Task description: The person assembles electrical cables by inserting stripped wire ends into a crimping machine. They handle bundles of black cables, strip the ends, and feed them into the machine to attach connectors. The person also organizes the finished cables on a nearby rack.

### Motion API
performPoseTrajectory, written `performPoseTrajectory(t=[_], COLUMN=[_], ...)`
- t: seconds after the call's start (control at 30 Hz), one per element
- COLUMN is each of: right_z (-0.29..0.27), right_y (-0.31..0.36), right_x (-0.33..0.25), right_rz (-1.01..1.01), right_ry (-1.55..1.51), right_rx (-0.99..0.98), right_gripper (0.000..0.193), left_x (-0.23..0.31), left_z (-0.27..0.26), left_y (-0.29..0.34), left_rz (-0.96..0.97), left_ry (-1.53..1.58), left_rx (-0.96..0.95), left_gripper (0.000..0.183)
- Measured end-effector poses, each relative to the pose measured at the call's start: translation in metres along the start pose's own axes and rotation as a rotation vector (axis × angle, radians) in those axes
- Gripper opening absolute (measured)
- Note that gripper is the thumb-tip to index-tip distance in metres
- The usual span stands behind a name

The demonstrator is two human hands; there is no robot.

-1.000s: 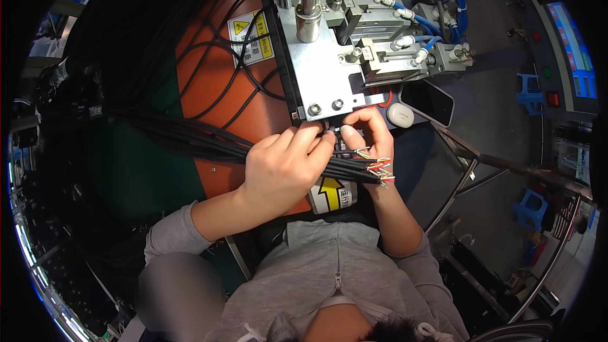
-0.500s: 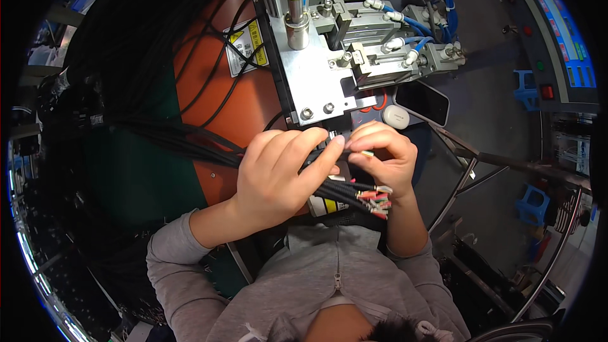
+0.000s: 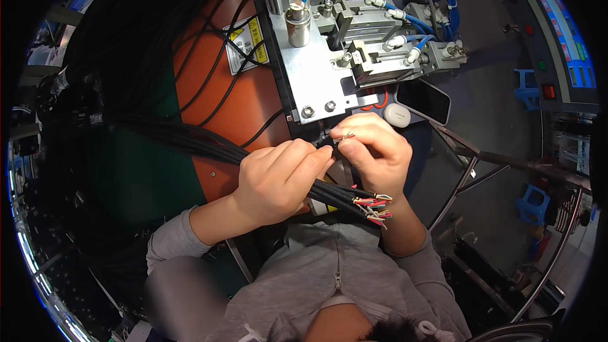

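Observation:
A bundle of black sleeved cables (image 3: 335, 194) runs from the left beneath my left hand (image 3: 273, 178), its stripped ends fanning out in thin coloured wires (image 3: 375, 204) below my right hand. My left hand is closed, thumb and forefinger pinching one black cable end (image 3: 325, 144) lifted above the rest. Fine wire tips (image 3: 347, 136) of that cable poke out between the fingers of my right hand (image 3: 381, 152), which is closed in a pinch on them. Both hands meet just in front of the metal fixture (image 3: 310, 82).
Behind the fixture stand pneumatic cylinders (image 3: 386, 63) with blue air hoses (image 3: 448, 0). A phone (image 3: 423, 101) and a white rounded case (image 3: 397, 115) lie right of it. Loose black cables cross the orange-brown surface (image 3: 196, 88). A lit control screen (image 3: 567, 38) stands far right.
My left fingers have drawn back from the fixture and curled in. My right hand has shifted slightly up and left, its pinch now showing wire tips. The bundle's coloured ends are more spread.

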State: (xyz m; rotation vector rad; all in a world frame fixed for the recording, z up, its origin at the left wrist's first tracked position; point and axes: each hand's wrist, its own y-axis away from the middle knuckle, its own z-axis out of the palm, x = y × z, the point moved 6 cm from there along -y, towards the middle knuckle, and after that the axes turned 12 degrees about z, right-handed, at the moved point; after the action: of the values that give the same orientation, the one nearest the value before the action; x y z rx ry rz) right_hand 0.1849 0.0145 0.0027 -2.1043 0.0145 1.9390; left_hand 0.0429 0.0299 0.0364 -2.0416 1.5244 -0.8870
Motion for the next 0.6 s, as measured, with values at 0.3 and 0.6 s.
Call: performPoseTrajectory(t=[0.3,0.6], right_z=[-0.002,-0.020], right_y=[0.008,0.005], right_x=[-0.015,0.017], right_rz=[-0.200,0.323], right_ry=[0.245,0.011], right_rx=[0.193,-0.153], right_gripper=[0.017,0.008], left_x=[0.002,0.008], left_z=[0.002,0.005], left_y=[0.002,0.001], left_rz=[-0.031,0.048], left_ry=[-0.021,-0.148], left_rx=[-0.111,-0.164], left_gripper=[0.017,0.034])
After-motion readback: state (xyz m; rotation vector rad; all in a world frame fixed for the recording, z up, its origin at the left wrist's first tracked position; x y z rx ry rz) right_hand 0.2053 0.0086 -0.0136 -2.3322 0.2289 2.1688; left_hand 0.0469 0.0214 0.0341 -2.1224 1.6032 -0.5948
